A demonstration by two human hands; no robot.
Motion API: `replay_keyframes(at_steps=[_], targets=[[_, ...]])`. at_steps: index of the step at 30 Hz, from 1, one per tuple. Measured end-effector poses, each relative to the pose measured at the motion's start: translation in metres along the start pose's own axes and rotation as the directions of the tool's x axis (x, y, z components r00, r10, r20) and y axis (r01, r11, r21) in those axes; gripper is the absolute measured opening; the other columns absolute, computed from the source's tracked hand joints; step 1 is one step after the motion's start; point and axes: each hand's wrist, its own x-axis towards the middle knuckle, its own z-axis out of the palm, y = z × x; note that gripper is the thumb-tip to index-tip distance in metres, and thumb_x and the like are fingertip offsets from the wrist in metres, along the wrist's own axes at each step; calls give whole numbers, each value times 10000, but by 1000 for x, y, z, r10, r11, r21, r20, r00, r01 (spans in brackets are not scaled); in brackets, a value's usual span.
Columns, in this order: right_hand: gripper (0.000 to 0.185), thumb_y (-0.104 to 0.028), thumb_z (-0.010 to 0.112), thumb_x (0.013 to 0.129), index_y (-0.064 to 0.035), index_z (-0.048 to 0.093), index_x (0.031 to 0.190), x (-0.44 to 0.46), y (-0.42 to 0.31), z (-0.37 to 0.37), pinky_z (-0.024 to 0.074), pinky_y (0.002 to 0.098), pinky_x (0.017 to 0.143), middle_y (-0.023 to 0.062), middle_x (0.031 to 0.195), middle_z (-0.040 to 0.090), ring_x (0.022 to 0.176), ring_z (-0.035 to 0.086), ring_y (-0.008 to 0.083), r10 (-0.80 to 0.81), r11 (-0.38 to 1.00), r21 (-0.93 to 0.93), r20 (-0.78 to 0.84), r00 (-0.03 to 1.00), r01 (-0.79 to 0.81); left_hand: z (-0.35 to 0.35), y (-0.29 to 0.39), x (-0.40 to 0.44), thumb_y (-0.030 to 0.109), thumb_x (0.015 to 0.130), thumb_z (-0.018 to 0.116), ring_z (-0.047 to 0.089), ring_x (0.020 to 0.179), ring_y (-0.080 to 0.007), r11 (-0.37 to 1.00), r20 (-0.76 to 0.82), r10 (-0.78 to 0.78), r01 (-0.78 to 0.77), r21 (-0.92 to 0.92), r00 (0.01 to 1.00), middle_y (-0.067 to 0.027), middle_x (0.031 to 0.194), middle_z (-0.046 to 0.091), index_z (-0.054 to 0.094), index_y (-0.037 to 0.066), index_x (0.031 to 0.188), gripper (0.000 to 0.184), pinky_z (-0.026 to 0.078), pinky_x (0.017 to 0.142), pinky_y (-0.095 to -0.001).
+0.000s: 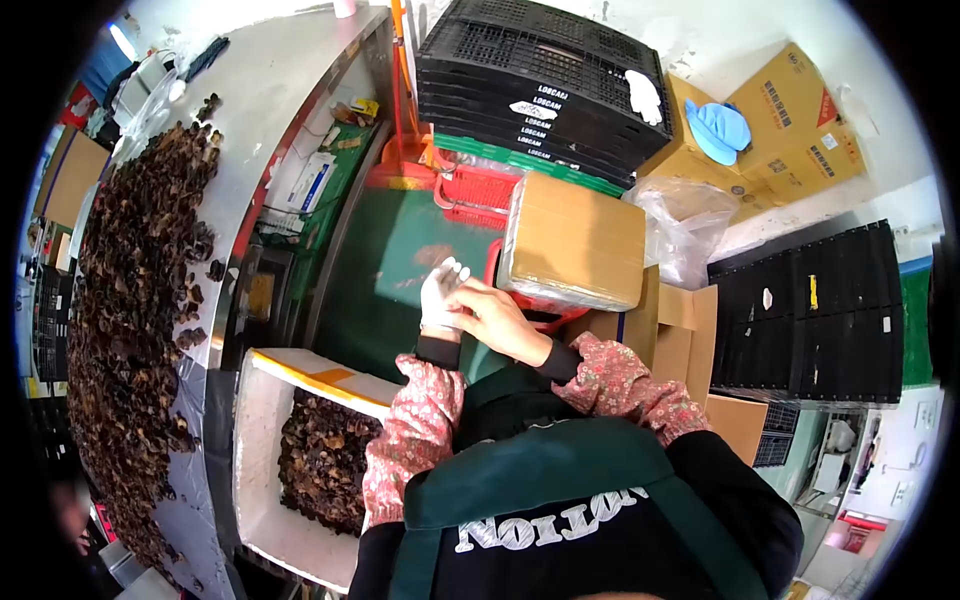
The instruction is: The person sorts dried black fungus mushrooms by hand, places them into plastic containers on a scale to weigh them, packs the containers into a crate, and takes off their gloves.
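Observation:
My left hand (438, 300) wears a white glove (436, 312), its fingers stretched out and pointing away from me. My right hand (503, 322) is bare and reaches across to it. The right fingers are pinched on the glove near the left palm and wrist; their exact grip is partly hidden. Both forearms have pink flowered sleeves. To the left of my left sleeve, a white foam box (262, 480) holds dark brown mushroom-like pieces (325, 455). Ahead of my hands lies the green floor (385, 260).
More dark pieces (135, 330) cover a steel table (270, 60) on the left. A taped carton (575, 240) rests on a red basket (475, 195). Black crates (540, 60) stand stacked ahead, with another stack (810, 310) at right. A blue cap (718, 130) lies on a cardboard box (790, 120).

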Motion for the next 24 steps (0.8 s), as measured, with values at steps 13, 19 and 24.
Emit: replay_keyframes(at_steps=[13, 19, 24], targets=[[79, -143, 573, 986, -65, 565, 975, 15, 21, -43, 455, 240, 717, -13, 918, 578, 826, 556, 86, 162, 480, 735, 462, 872, -479, 44, 13, 6, 264, 999, 476, 597, 1033, -251, 926, 156, 186, -227, 302, 970, -125, 1174, 608, 532, 32, 1253, 349, 486, 914, -358], [129, -173, 599, 971, -51, 587, 929, 46, 44, -50, 447, 232, 583, -13, 854, 585, 744, 554, 61, 312, 538, 803, 93, 946, -256, 69, -22, 36, 211, 994, 531, 638, 935, -212, 946, 445, 258, -317, 62, 858, -97, 1094, 632, 548, 33, 1240, 304, 555, 787, -307], [229, -217, 655, 946, -17, 622, 838, 94, 63, -98, 406, 251, 498, -22, 621, 557, 573, 508, 53, 502, 647, 750, -281, 818, -139, 137, -62, 35, 91, 964, 531, 561, 1087, -181, 785, 560, 453, -608, 119, 694, -80, 1169, 567, 494, 15, 1233, 282, 482, 928, -293]])
